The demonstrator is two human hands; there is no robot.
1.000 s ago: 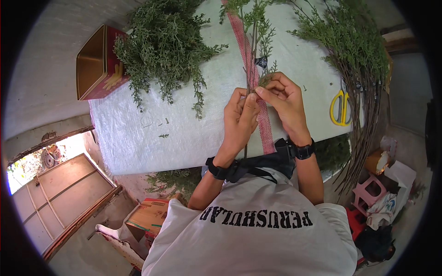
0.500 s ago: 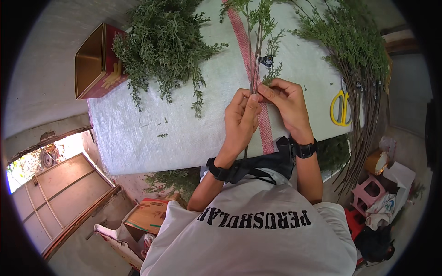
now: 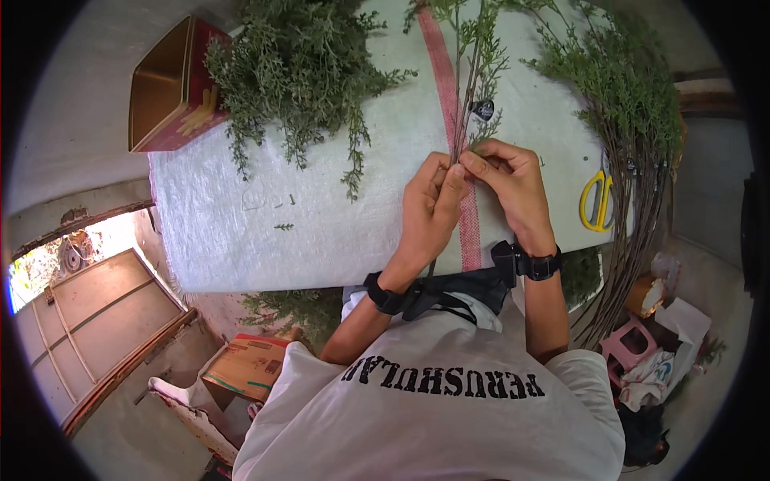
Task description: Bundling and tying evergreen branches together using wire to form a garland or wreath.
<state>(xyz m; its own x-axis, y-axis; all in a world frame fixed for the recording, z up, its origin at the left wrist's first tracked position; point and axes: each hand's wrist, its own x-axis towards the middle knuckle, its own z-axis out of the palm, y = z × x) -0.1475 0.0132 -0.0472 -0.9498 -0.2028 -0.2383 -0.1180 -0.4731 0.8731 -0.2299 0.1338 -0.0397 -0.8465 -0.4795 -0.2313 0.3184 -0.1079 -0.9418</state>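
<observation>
A small bunch of thin green-leaved branches (image 3: 463, 120) stands up from my left hand (image 3: 431, 208), which is closed around the lower stems. Thumb and fingertips of my right hand (image 3: 517, 188) pinch together right against those stems; what lies between them is too small to make out. A small dark tag (image 3: 483, 109) shows beside the stems, and I cannot tell if it is fixed to them. To the right lies a large pile of long-stemmed branches (image 3: 634, 120), next to scissors with yellow handles (image 3: 595, 202). A bushy heap of cut greenery (image 3: 293, 76) sits at the far left.
White woven sheeting with a red stripe covers the table (image 3: 216, 224). A red and gold tin (image 3: 172, 96) lies by its far-left edge, near tiny clippings (image 3: 283, 227). Cardboard boxes (image 3: 245, 365) are low left; a pink stool (image 3: 630, 345) is low right. More greenery (image 3: 297, 311) shows below the table edge.
The view has shifted slightly, so the table things appear displaced. Both hands keep their hold at the stems, with only slight finger movement.
</observation>
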